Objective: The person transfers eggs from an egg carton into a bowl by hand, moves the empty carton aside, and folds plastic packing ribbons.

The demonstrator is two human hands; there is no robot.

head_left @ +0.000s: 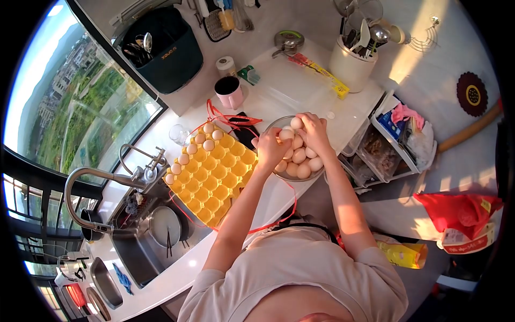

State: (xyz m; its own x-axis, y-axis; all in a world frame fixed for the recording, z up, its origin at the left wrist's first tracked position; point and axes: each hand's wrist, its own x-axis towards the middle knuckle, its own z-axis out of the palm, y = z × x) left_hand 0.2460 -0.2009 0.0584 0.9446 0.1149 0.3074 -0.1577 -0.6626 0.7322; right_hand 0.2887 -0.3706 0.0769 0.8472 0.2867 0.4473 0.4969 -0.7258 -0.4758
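Both hands are over a round bowl (321,174) heaped with pale eggs (299,155). My left hand (271,147) is at the bowl's left side, its fingers curled around an egg (286,134). At the bowl's back edge my right hand (315,130) has its fingers closed on another egg (296,123). Left of the bowl lies a yellow egg tray (214,180), with several eggs in its back and left cups and its other cups bare. A red strap (292,206) loops around the tray, and a dark flat object (245,129) lies behind it.
A pink mug (229,94), a glass (178,134) and a utensil crock (351,67) stand behind. The sink (137,255) and faucet (88,172) are at left. A storage rack (397,142) stands at right. A yellow-red box (322,72) lies at the back.
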